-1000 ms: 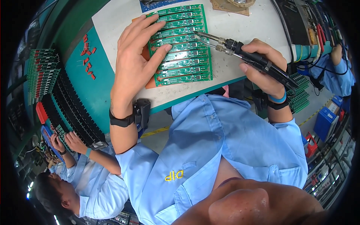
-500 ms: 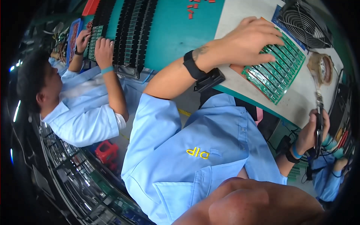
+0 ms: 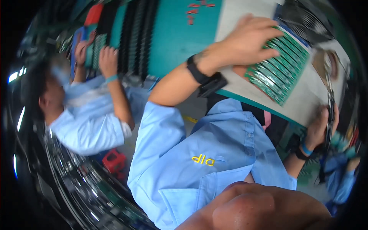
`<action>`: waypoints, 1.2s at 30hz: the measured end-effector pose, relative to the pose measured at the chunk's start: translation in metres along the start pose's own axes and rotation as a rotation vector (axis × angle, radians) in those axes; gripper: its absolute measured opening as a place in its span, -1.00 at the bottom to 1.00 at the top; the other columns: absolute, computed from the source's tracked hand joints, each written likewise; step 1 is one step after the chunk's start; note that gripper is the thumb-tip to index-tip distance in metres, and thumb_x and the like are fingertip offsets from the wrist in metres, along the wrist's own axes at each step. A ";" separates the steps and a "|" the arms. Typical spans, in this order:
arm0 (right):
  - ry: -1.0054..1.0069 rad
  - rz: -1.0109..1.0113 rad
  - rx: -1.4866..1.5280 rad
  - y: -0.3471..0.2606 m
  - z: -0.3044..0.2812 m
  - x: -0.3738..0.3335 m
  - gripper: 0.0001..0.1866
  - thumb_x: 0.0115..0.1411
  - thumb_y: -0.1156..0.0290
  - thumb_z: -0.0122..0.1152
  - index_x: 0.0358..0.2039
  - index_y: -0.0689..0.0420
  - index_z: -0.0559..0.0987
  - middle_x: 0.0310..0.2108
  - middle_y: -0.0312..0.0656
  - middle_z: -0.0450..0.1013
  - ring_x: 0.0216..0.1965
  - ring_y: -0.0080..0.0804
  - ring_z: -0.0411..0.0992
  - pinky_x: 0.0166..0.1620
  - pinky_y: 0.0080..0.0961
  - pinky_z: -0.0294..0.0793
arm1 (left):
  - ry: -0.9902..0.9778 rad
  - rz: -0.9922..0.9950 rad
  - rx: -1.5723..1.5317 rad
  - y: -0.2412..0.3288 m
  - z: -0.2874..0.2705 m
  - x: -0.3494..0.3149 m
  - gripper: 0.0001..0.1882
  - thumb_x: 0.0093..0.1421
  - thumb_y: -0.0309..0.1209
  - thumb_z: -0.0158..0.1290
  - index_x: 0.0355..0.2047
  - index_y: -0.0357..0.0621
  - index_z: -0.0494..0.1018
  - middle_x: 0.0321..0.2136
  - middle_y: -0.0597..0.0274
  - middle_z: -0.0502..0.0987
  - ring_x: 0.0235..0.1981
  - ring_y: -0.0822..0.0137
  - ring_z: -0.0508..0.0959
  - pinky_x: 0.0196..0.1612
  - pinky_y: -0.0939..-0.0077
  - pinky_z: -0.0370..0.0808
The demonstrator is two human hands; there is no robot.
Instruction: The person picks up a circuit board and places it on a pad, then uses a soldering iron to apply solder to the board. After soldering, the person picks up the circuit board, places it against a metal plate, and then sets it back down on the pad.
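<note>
My left hand (image 3: pixel 253 40) lies over the far left part of a green circuit board panel (image 3: pixel 281 67), its thumb and fingers spread apart over the board. Long dark slots divide the panel into narrow strips. At the right edge of the table, my right hand (image 3: pixel 321 123) is closed around a slim tool (image 3: pixel 331 94) with a silvery front and a black handle. The tool's front end reaches a round brownish container or roll (image 3: pixel 332 66); blur hides whether they touch. An orange-brown sheet edge (image 3: pixel 240 71) shows under the panel's left corner.
A black fan with a round grille (image 3: pixel 304 21) stands beyond the panel. Small red parts (image 3: pixel 191 11) lie on the green mat (image 3: pixel 184 42). Black slotted racks (image 3: pixel 136 38) stand further left, where a co-worker in light blue (image 3: pixel 90 126) handles another green board.
The view has shifted slightly and blurred. My left hand stays over the panel. The tool in my right hand now stretches further across the round brownish thing.
</note>
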State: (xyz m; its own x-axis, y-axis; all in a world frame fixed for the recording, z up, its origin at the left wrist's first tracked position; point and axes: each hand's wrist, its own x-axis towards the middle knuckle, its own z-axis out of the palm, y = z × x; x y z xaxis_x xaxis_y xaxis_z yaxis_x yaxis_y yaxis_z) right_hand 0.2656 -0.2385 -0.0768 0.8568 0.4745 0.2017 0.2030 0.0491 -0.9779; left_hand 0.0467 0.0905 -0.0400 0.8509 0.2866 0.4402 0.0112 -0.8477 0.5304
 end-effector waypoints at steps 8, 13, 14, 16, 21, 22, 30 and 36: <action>-0.032 -0.109 0.011 -0.019 0.023 -0.010 -0.53 0.29 0.46 0.27 0.15 0.41 0.47 -0.09 -0.01 0.54 -0.10 -0.34 0.53 0.04 -0.43 0.50 | -0.071 0.041 -0.010 0.018 -0.003 0.007 -0.48 0.14 -0.31 0.35 0.10 -0.18 0.56 0.17 -0.08 0.53 0.08 -0.07 0.55 0.21 0.06 0.40; -0.192 -0.124 -0.093 -0.049 0.032 -0.012 -0.51 0.25 0.45 0.29 0.14 0.40 0.48 -0.10 0.00 0.52 -0.15 -0.33 0.51 0.00 -0.40 0.49 | -0.127 -0.113 -0.058 0.023 -0.015 0.012 -0.53 0.19 -0.34 0.32 0.09 -0.20 0.56 0.20 -0.06 0.51 0.05 -0.05 0.56 0.31 0.02 0.31; -0.244 -0.135 -0.093 -0.060 0.037 -0.012 -0.51 0.23 0.45 0.30 0.14 0.39 0.48 -0.11 0.00 0.52 -0.16 -0.33 0.50 -0.01 -0.39 0.49 | -0.130 -0.120 -0.046 0.023 -0.015 0.012 -0.54 0.20 -0.34 0.31 0.09 -0.20 0.56 0.21 -0.05 0.51 0.05 -0.04 0.56 0.34 0.00 0.27; -0.294 -0.142 -0.095 -0.069 0.038 -0.012 -0.51 0.22 0.45 0.30 0.13 0.39 0.49 -0.11 0.01 0.52 -0.17 -0.34 0.49 -0.03 -0.39 0.48 | -0.135 -0.126 -0.038 0.024 -0.014 0.012 -0.54 0.20 -0.33 0.31 0.09 -0.20 0.56 0.21 -0.05 0.50 0.06 -0.04 0.56 0.37 -0.02 0.24; -0.461 -0.207 -0.143 -0.072 0.039 -0.008 -0.54 0.19 0.48 0.31 0.09 0.38 0.52 -0.13 0.02 0.52 -0.19 -0.35 0.48 -0.07 -0.41 0.47 | -0.147 -0.150 -0.030 0.024 -0.012 0.011 -0.55 0.21 -0.33 0.30 0.09 -0.19 0.57 0.22 -0.01 0.50 0.12 -0.02 0.56 0.44 -0.14 0.10; -0.457 -0.191 -0.144 -0.072 0.040 -0.008 -0.54 0.17 0.50 0.32 0.07 0.38 0.52 -0.13 0.02 0.52 -0.19 -0.34 0.48 -0.08 -0.42 0.48 | -0.148 -0.153 -0.028 0.024 -0.012 0.011 -0.56 0.22 -0.33 0.30 0.09 -0.18 0.57 0.23 0.00 0.50 0.14 -0.02 0.55 0.45 -0.16 0.09; -0.430 -0.236 -0.119 -0.071 0.048 -0.001 -0.57 0.05 0.60 0.40 -0.01 0.32 0.61 -0.23 -0.07 0.59 -0.24 -0.35 0.57 -0.15 -0.52 0.51 | -0.195 -0.167 -0.019 0.024 -0.015 0.012 -0.54 0.26 -0.41 0.25 0.17 -0.20 0.53 0.29 -0.01 0.44 0.25 0.04 0.48 0.28 0.22 0.43; -0.481 -0.219 -0.136 -0.067 0.052 0.002 -0.57 0.03 0.62 0.39 -0.03 0.30 0.63 -0.28 -0.11 0.59 -0.29 -0.39 0.57 -0.20 -0.53 0.51 | -0.195 -0.161 -0.013 0.024 -0.015 0.013 -0.54 0.26 -0.42 0.25 0.16 -0.20 0.54 0.28 -0.01 0.45 0.25 0.03 0.49 0.27 0.22 0.43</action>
State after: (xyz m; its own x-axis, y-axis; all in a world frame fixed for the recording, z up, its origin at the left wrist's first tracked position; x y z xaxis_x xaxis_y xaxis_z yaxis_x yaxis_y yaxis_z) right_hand 0.2294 -0.1947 -0.0136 0.4805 0.8160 0.3213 0.4396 0.0930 -0.8934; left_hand 0.0499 0.0804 -0.0110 0.9238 0.3253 0.2019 0.1495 -0.7920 0.5919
